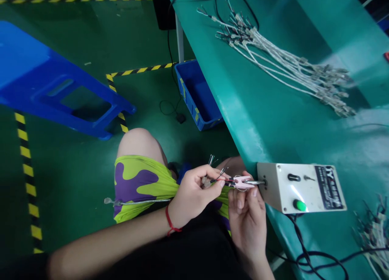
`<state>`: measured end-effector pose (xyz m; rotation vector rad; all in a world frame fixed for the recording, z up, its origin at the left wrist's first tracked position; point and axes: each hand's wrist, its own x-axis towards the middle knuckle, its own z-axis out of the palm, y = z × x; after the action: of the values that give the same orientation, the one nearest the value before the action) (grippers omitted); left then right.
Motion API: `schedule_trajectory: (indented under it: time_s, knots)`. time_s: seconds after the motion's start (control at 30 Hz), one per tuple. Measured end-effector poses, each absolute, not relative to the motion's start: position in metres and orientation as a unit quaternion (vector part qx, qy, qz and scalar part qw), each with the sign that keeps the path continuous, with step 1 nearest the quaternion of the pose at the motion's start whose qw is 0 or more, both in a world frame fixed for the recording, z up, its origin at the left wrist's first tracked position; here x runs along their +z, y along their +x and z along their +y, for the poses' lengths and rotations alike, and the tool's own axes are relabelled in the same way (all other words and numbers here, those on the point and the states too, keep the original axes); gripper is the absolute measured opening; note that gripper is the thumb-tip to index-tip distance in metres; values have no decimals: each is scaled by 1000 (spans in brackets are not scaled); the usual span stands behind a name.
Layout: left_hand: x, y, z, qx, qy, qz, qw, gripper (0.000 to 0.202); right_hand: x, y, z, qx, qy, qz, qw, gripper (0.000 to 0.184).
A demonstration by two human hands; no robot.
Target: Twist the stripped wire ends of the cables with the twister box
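Observation:
Black, red and pale wires at the end of a cable are pinched between the thumb and fingers of my left hand. Their tips reach the jaws of a pink clip, which sits on the metal shaft of a white box-shaped machine. My right hand is closed at the clip, fingers around its underside and partly hidden behind it. Across my lap runs a grey-white cable with a clear connector at its far end; it passes under my left hand.
The green table carries a bundle of white cables and a second bundle at lower right. Black cords trail from the machine. A blue bin and a blue stool stand on the floor.

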<state>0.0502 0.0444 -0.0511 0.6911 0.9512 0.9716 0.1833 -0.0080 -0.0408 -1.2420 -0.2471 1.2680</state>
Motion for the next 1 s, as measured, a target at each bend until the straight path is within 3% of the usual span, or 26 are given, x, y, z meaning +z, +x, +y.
schedule_trajectory:
  time_s: [0.13, 0.23, 0.33, 0.4, 0.47, 0.8, 1.0]
  knots:
    - [-49, 48, 44, 439, 319, 427, 724, 8, -43, 190, -13, 573, -534, -121, 609, 22]
    - [-48, 47, 44, 435, 318, 426, 726, 7, -43, 192, -28, 548, -580, -182, 574, 32]
    - [-47, 46, 44, 434, 319, 425, 728, 7, -35, 188, -45, 346, -693, -257, 578, 26]
    - [-47, 47, 45, 433, 321, 421, 729, 7, -29, 185, -48, 163, -734, -280, 597, 36]
    - [-47, 47, 44, 436, 323, 418, 728, 7, -24, 185, -46, 76, -749, -271, 600, 40]
    - [-49, 47, 41, 441, 329, 417, 723, 7, -32, 199, -40, 48, -742, -269, 611, 55]
    - [-49, 47, 40, 444, 324, 418, 723, 8, -32, 205, -39, 97, -726, -253, 632, 47]
